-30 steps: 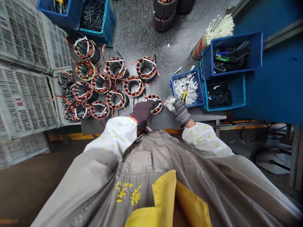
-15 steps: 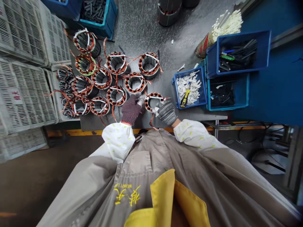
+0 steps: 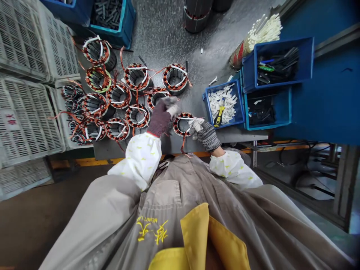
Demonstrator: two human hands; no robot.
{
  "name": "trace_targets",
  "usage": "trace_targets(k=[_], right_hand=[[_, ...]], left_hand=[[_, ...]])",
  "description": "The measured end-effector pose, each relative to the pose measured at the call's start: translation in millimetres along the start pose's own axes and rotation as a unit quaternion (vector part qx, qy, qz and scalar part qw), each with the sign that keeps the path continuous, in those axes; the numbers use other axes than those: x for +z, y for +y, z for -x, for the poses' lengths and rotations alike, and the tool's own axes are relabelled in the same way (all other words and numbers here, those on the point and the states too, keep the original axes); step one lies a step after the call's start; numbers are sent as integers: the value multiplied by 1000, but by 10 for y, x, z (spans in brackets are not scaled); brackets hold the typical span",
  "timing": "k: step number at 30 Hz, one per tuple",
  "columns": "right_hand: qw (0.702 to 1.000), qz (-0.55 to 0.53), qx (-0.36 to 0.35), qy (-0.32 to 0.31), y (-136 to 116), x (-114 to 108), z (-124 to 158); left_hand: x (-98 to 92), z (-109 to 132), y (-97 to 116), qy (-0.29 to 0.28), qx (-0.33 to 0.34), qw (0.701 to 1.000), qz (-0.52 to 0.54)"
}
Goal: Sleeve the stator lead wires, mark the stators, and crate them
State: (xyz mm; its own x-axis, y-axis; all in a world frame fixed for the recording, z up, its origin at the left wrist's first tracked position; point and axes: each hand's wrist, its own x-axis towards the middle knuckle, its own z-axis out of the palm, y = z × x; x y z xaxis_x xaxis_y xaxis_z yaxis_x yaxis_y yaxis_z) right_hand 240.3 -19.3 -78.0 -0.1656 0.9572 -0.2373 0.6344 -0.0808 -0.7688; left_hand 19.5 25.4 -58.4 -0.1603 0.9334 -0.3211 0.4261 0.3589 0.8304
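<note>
In front of me stands a motor stator (image 3: 176,126), a ring of copper windings with red-brown wire leads hanging off its near side. My right hand (image 3: 206,135), in a grey striped glove with white wrapping on the fingers, is closed at its right rim. My left hand (image 3: 162,117), in a maroon glove, reaches over the near right part of another stator (image 3: 153,98) just behind. Its fingers are smeared by motion, so I cannot tell whether they grip a wire there.
Several more stators (image 3: 137,77) crowd the table's left half, beside white slatted crates (image 3: 25,120). To the right, a blue bin (image 3: 206,101) holds white pieces and a yellow-black tool. Further right sit stacked blue bins (image 3: 305,71) and a bundle of white sticks (image 3: 267,28).
My left hand has moved from the near stator's left side up and right to the stator behind. My right hand has shifted slightly right and down, staying by the near stator's rim.
</note>
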Motion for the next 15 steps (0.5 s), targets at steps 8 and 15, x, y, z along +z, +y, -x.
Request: trace_targets(k=[8,15], right_hand=[[902,361,-89,-217,-668,-37,-745],[893,385,-116,-201,-536,128,-669]], left_hand=[[120,417,-377,-57,-207,974,-73],[186,445,-366,-78,-216,968,-105]])
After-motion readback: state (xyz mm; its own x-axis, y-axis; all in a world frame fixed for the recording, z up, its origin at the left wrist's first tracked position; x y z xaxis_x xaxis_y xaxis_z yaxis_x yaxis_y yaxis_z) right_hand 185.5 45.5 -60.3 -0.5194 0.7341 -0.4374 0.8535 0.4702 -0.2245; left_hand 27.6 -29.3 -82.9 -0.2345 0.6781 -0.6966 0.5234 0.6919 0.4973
